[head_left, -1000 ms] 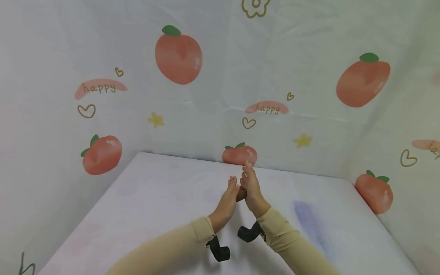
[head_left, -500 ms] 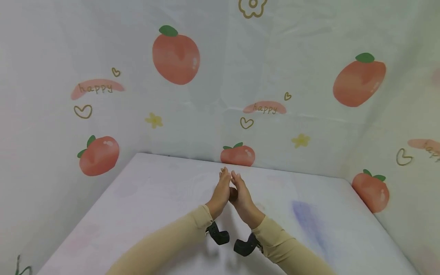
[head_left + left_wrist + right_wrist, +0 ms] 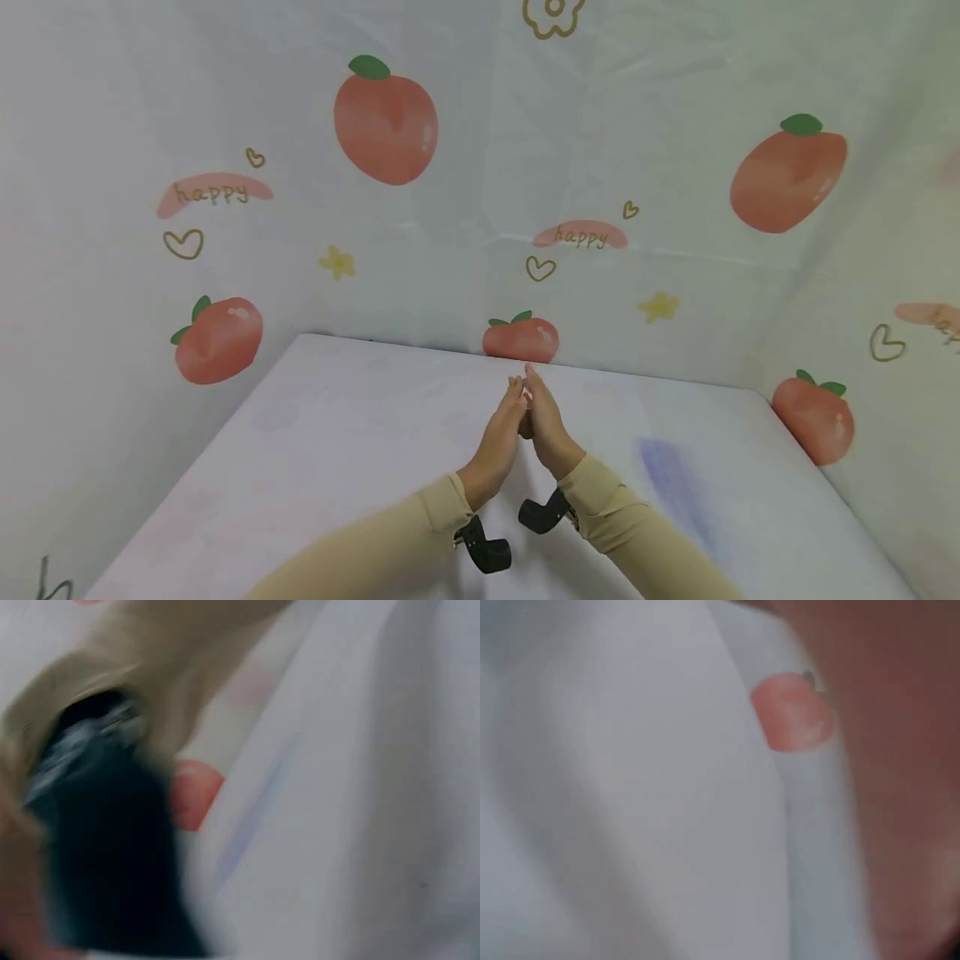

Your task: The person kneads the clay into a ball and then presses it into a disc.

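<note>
Head view: near, at 6 o'clock, tan sleeves (image 3: pixel 390 542) lead up to the left hand (image 3: pixel 501 437) and right hand (image 3: pixel 546 425), pressed palm to palm with straight fingers over the table (image 3: pixel 337 433). A small dark lump (image 3: pixel 526 429) sits between the palms, mostly hidden. Beyond, at 12 o'clock, hangs the peach-print cloth (image 3: pixel 386 125); the rolling looks underway, its progress unreadable.

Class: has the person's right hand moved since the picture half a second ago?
Yes. The right hand has shifted rightward, its fingertips now below the printed peach at the table's far edge.
</note>
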`<state>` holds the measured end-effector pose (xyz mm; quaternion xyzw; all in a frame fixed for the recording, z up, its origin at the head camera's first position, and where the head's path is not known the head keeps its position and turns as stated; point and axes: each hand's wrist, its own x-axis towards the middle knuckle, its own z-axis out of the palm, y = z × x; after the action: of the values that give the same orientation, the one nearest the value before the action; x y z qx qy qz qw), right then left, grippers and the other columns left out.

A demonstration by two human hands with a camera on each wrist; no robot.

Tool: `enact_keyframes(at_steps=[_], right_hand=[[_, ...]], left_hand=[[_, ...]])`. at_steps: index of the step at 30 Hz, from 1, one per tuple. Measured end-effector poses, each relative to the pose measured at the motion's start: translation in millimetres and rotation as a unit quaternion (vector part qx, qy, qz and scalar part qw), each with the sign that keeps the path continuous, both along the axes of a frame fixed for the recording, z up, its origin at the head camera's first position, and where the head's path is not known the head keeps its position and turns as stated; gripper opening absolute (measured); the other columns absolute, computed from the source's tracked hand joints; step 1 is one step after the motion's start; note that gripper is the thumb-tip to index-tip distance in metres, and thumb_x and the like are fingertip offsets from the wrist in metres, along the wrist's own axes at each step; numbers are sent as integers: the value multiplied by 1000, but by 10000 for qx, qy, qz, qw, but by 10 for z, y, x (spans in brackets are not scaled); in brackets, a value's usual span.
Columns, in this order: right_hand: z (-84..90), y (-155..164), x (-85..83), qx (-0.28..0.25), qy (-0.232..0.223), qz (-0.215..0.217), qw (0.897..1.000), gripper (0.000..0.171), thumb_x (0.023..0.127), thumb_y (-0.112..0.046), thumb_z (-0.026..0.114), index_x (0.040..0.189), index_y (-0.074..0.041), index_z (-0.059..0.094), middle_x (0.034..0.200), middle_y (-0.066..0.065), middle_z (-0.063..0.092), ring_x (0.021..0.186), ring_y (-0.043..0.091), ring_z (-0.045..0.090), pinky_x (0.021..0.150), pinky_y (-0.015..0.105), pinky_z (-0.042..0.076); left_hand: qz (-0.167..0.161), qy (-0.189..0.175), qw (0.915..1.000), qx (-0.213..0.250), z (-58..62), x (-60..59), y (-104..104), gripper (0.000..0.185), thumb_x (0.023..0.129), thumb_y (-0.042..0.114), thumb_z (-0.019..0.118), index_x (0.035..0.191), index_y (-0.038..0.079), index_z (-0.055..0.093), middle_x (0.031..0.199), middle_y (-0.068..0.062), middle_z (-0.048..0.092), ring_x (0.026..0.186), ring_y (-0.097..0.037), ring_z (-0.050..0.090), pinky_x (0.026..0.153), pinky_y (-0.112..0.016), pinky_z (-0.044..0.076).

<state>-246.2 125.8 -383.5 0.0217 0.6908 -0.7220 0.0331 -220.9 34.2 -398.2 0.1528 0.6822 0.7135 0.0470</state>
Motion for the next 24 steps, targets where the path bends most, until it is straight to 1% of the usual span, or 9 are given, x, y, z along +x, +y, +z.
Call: enact_keyframes(at_steps=[3,5,7,9,11,14,19,22,24], right_hand=[[-58,-71,101,116,-184,199,9996,57,106,-39,23,148,-2,34,115,11,53,82,9,45,88,32,44],[-57,-110,192,36,-214,397,9990,59,106,-39,20,150,-1,28,132,15,49,95,10,49,104,44,41],[-23,-138,261,-23,-125,539,9985,61,106,-42,19,151,-1,26,133,21,46,105,19,53,111,53,33],[36,-138,305,-2,77,727,9973,64,105,-46,17,155,-5,14,152,21,31,131,28,42,115,57,23],[96,-124,309,32,219,792,9966,66,105,-49,17,156,-8,13,159,21,19,146,31,21,116,62,14],[155,-68,253,95,369,654,9971,64,104,-47,17,156,-10,10,161,19,11,150,33,4,116,63,6],[158,42,72,-66,480,238,9985,63,105,-43,18,156,-8,8,161,20,9,150,34,2,120,54,6],[101,66,4,-110,331,252,9991,62,106,-41,18,156,-8,6,161,21,6,149,36,0,120,53,2],[38,40,5,-31,225,316,9992,61,106,-41,19,156,-8,12,159,18,19,147,31,18,118,48,17]], left_hand=[[261,-141,9995,134,52,-123,-44,58,106,34,27,154,5,16,163,-4,8,150,-22,1,121,-49,3],[404,-343,9986,70,46,-200,-72,59,105,38,28,155,8,15,163,-1,7,150,-20,0,121,-49,2],[493,-512,9974,-136,-1,-258,-89,61,104,40,28,155,10,14,163,-1,5,150,-20,-1,121,-50,1],[505,-646,9961,-337,-72,-277,-92,61,105,41,26,156,10,13,164,-3,3,150,-23,-2,120,-52,1],[435,-677,9959,-403,-133,-263,-92,60,106,40,24,156,9,13,164,-5,1,150,-26,-4,119,-55,0],[199,-536,9980,-283,-166,-183,-67,60,107,40,20,156,7,11,163,-8,0,150,-29,-5,119,-57,-1],[-288,-7,9993,-228,-90,15,-3,58,107,36,18,155,6,5,163,-5,-2,150,-25,-6,120,-54,-1],[-360,181,9991,-147,-15,63,3,58,107,34,19,155,5,4,163,-4,-3,150,-23,-6,120,-51,-1],[-291,228,9993,-38,39,38,-18,58,107,33,20,155,4,4,163,-4,-2,150,-22,-5,121,-50,0]])
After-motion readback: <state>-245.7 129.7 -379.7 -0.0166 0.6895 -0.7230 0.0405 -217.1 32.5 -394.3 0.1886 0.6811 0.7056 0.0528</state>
